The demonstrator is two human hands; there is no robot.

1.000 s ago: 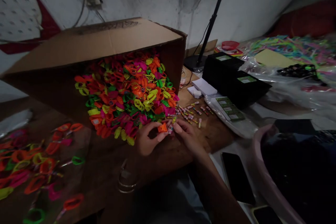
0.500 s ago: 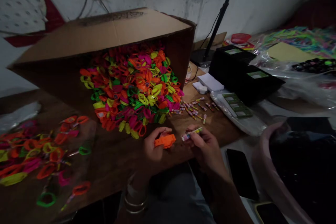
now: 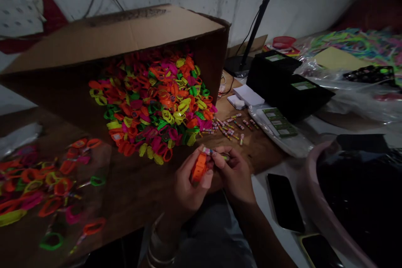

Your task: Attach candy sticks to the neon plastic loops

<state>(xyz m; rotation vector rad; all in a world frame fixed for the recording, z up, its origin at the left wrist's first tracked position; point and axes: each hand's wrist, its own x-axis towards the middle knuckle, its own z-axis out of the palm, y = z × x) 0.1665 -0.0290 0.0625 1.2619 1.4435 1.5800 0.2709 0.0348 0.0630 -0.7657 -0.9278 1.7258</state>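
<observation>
My left hand (image 3: pixel 188 184) is closed round an orange plastic piece (image 3: pixel 199 167), held upright in front of me. My right hand (image 3: pixel 234 171) pinches a thin multicoloured stick (image 3: pixel 213 152) whose end touches the top of the orange piece. Both hands meet just above the near edge of the wooden table (image 3: pixel 138 192). Behind them a cardboard box (image 3: pixel 125 37) lies on its side, spilling a heap of bright plastic pieces (image 3: pixel 153 104). Several more small sticks (image 3: pixel 230 127) lie scattered on the table to the right of the heap.
Assembled coloured pieces (image 3: pixel 40 184) lie spread at the left. Black boxes (image 3: pixel 282 88), a white pad (image 3: pixel 248 94) and a plastic bag with green-labelled packs (image 3: pixel 278 125) sit at the right. Two phones (image 3: pixel 284 201) lie near my right arm. A pink-rimmed tub (image 3: pixel 317 213) is at the lower right.
Both hands drew back from the heap toward me. The left hand turned the orange piece upright, and the right hand brought the stick up against it.
</observation>
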